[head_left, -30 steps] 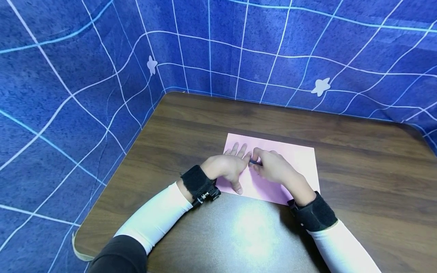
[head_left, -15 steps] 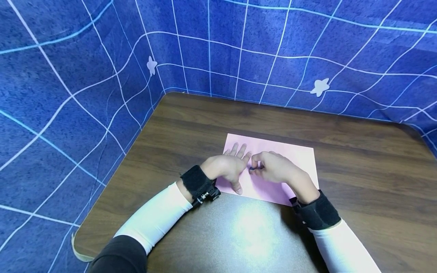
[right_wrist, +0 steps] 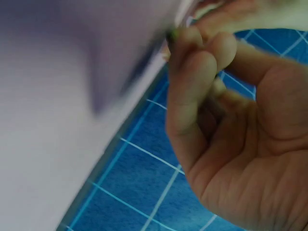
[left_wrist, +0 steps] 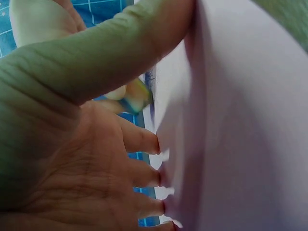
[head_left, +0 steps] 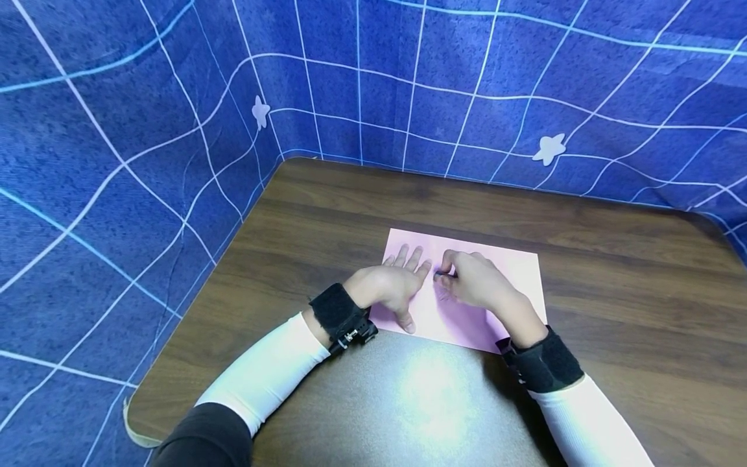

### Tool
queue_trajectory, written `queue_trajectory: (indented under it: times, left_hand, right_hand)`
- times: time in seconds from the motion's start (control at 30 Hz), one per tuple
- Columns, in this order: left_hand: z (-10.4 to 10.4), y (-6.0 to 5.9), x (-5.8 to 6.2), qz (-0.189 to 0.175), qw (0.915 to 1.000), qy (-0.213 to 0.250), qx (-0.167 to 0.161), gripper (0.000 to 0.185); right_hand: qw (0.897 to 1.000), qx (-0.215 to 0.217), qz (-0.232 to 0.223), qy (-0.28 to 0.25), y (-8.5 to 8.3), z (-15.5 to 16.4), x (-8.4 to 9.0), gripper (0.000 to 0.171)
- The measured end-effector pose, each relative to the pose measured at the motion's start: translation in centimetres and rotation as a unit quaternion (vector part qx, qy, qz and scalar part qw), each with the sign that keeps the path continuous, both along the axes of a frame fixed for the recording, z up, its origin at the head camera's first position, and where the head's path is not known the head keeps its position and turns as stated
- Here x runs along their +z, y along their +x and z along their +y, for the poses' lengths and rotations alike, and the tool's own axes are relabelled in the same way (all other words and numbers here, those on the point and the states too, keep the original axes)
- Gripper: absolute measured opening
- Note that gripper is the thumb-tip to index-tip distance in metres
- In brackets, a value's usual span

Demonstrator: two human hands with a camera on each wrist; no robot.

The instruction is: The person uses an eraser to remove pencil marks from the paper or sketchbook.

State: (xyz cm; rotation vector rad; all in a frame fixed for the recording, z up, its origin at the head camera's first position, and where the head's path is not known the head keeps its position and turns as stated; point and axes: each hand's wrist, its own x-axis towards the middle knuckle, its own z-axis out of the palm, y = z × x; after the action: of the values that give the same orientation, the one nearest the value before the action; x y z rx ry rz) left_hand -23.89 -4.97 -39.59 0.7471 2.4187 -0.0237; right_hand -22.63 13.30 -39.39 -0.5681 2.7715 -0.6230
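While the left hand (head_left: 390,288) lies flat, fingers spread, on the pink paper (head_left: 513,279), the right does the fine work.
paper: mid-counter (head_left: 613,272), long axis left-right, touching both hands.
right hand (head_left: 474,282): fingers curled, pinching a small dark pen-like thing (head_left: 441,275); what it is I cannot tell.
key relation: dark thing sits just right of the left fingertips, its tip on the sheet; right hand is nearer.
head view: whole layout, blue gridded cloth (head_left: 146,130) behind.
wrist views: close and blurred; left wrist adds a yellowish bit (left_wrist: 135,95) by the thumb, unseen from the head.
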Motion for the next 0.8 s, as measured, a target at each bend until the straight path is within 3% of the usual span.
queue_trajectory:
  times: [0.1,0.43,0.8]
  left_hand:
    - [0.06,0.04,0.03,-0.002,1.0000,-0.002,0.001,0.138]
    - [0.09,0.02,0.10,-0.004,1.0000,-0.002,0.005,0.136]
    - [0.07,0.04,0.10,-0.003,1.0000,0.000,0.005,0.138]
  right_hand:
    - [1.000,-0.019,0.012,0.001,-0.09,-0.16,-0.24,0.010]
    - [1.000,0.006,0.025,-0.015,-0.05,-0.48,-0.23,0.004]
    - [0.998,0.066,0.011,0.009,0.18,-0.19,0.38,0.009]
